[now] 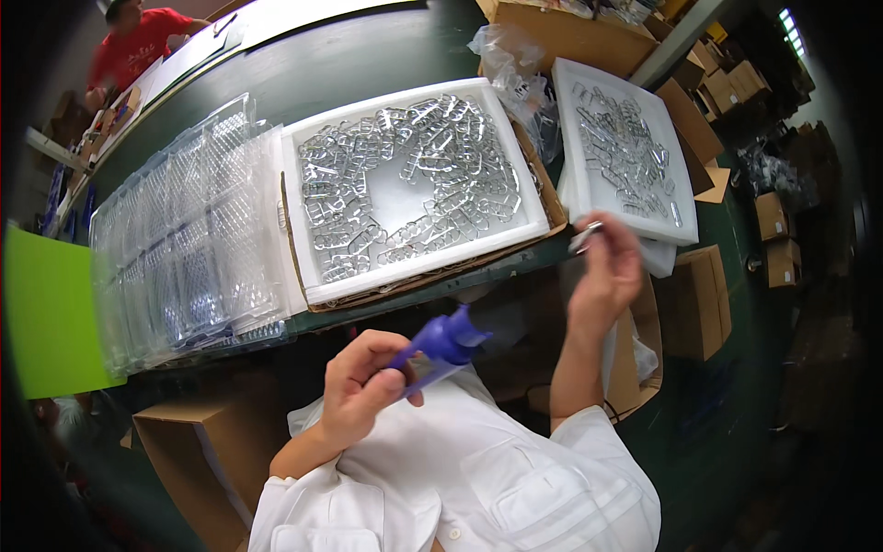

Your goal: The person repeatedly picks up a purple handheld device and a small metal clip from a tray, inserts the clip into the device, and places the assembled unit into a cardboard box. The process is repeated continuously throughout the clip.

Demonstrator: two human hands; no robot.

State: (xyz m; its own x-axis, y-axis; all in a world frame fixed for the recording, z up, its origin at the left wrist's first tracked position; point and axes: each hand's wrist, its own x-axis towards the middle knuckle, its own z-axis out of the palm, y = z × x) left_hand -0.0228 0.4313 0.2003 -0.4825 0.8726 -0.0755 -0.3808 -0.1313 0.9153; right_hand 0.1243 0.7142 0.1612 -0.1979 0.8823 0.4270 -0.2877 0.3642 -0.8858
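Observation:
My left hand (361, 385) is closed round a blue plastic piece (443, 345) with a notched far end, held tilted in front of my chest. My right hand (607, 276) pinches a small shiny metal part (583, 239) beside the near corner of the right white foam tray (681, 198). Looped metal pieces (625, 138) lie scattered in that tray. In the middle of the bench, a larger white foam tray (418, 269) carries many similar metal clips (460, 138), heaped round a bare patch. The exact kind of the blue piece cannot be made out.
Stacked clear plastic blister trays (189, 230) stand left of the middle tray, beside a bright green sheet (51, 317). Cardboard boxes (202, 451) are below the bench and at the right. Plastic bags (515, 69) lie behind. A person in red (138, 41) is at the far left.

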